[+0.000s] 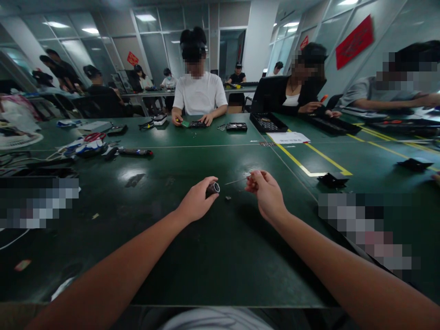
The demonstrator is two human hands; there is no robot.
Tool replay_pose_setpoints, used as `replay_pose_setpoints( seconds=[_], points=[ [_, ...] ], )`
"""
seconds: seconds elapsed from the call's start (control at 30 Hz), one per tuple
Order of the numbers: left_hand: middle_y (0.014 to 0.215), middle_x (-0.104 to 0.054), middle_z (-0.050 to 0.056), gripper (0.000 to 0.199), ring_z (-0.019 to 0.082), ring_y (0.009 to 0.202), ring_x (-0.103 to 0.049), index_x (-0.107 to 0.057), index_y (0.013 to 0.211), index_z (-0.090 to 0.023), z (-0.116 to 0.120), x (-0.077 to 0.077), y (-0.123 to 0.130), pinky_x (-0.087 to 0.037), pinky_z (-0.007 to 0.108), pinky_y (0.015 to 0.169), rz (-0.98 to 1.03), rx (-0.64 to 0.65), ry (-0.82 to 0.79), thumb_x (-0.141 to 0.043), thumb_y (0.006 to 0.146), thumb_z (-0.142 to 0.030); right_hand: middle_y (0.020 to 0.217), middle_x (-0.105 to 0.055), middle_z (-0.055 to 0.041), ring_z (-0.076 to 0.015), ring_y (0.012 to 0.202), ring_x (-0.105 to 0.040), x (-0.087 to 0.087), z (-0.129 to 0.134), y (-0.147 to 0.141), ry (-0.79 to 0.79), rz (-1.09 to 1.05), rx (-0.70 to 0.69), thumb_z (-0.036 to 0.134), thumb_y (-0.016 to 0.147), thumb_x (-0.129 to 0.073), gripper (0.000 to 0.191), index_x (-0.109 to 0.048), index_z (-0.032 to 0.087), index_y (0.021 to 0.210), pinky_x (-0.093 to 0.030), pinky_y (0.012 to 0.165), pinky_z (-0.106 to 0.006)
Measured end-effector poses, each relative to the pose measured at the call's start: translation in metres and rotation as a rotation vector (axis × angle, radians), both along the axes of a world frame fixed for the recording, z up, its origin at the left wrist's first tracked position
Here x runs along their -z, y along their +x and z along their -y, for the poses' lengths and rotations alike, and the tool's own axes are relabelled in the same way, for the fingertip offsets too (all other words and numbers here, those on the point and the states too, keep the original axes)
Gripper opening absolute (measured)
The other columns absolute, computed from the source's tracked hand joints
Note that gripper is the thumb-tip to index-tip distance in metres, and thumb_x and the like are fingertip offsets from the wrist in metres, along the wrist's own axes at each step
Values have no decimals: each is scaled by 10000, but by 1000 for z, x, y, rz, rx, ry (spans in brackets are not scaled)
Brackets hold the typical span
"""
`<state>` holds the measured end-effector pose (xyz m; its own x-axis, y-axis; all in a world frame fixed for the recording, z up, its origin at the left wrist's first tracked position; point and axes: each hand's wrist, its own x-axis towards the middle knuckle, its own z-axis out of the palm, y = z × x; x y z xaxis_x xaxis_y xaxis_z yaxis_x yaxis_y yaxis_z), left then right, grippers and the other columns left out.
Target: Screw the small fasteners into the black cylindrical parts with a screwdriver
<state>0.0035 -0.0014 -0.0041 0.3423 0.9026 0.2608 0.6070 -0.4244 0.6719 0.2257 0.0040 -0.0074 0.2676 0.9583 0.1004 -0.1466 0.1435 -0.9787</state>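
My left hand [198, 200] is closed around a short dark cylinder [213, 188] whose light-rimmed end faces right. Opposite it, my right hand [266, 191] pinches a thin, pointed metal tool [236, 181], its tip aimed left at the cylinder with a small gap between them. I cannot make out the tool's exact kind, as my fingers cover its rear part. A tiny metallic piece [228, 198] lies on the green table [220, 256], just below the gap between my hands.
Tangled cables [91, 142] and a dark pen-like tool [135, 152] lie at the left. A black bracket-like part [332, 180] sits to the right, near yellow tape lines [299, 160]. Across the table, a person in a white shirt [200, 94] handles parts beside a black tray [268, 123].
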Motion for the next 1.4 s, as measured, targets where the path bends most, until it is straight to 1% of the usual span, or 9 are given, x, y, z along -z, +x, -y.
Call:
replay_pose_setpoints(
  seconds=[0.13,0.3,0.4,0.67,0.87,1.0,1.13,1.3,1.4],
  points=[
    [1268,-625,92,385,255,1144,-601,-538,1345,-219,6,-3,4,-488,422,997,-48,85,29,-545,964,-268,756,-599,8,-143,672,-572,-5,2,-1,5,-1,4,485,838,-647,261,-599,230,867,-517,641,-300],
    [1071,-631,77,210,212,889,-611,-567,1122,-198,17,-8,14,-506,348,775,-145,134,-5,-525,918,-217,764,-609,3,-153,682,-583,-4,2,-2,29,29,6,510,845,-632,281,-600,232,872,-519,649,-314],
    [1000,-643,64,132,216,834,-610,-576,1016,-205,20,-11,21,-489,340,722,-240,137,-3,-584,888,-235,777,-616,-1,-163,697,-593,-5,2,-1,39,40,5,511,851,-625,277,-601,237,881,-520,655,-323],
    [1122,-721,98,324,332,990,-681,-673,1198,-263,9,-5,39,-533,418,782,-467,56,17,-630,894,-365,754,-613,6,-154,671,-577,-10,6,-3,54,7,-18,503,840,-639,279,-595,230,876,-494,648,-319],
    [1034,-746,94,213,321,954,-692,-770,1014,-259,-2,-9,42,-548,414,812,-491,61,-8,-646,842,-251,750,-619,6,-148,663,-572,-12,8,-3,48,13,-28,487,849,-629,264,-600,225,875,-487,644,-314],
    [1064,-750,72,224,298,955,-690,-777,1021,-270,-6,-15,29,-537,385,797,-527,55,-36,-596,892,-298,763,-628,1,-149,669,-578,-12,7,-3,40,4,-40,485,845,-640,265,-607,224,873,-489,642,-317],
    [1102,-748,50,284,268,980,-683,-784,1032,-277,-8,-25,0,-515,352,813,-484,63,-174,-565,918,-417,736,-622,8,-147,657,-579,-10,5,-3,23,-29,-71,503,818,-674,288,-623,223,863,-485,629,-313],
    [1100,-734,53,292,260,1014,-664,-770,1016,-253,-5,-32,-40,-495,363,882,-314,31,-257,-668,836,-460,722,-622,14,-148,651,-579,-7,5,-3,14,-35,-93,521,809,-692,299,-642,231,860,-482,626,-315],
    [934,-723,52,313,231,823,-667,-743,1003,-233,2,-34,-60,-501,333,725,-172,-55,-321,-681,814,-475,721,-620,17,-149,651,-578,-7,5,-3,10,-28,-96,524,809,-691,300,-645,233,868,-483,626,-316]
  ],
)
